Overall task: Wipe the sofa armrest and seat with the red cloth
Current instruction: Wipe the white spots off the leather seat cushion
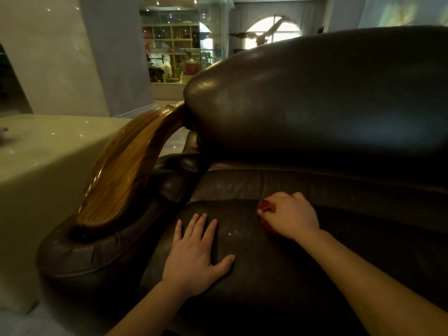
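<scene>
A dark brown leather sofa fills the view, its seat cushion (278,270) in front of me. The armrest (126,173) on the left has a glossy striped wooden top over padded leather. My left hand (196,258) lies flat on the seat, fingers spread, holding nothing. My right hand (291,215) presses on the seat near the back crease, shut on the bunched red cloth (265,206), which shows only at the fingers' left and under the palm.
A pale stone side table (41,154) stands just left of the armrest. The tall sofa backrest (327,100) rises behind the seat. A grey pillar (116,57) and glass-fronted shelves (174,44) lie beyond.
</scene>
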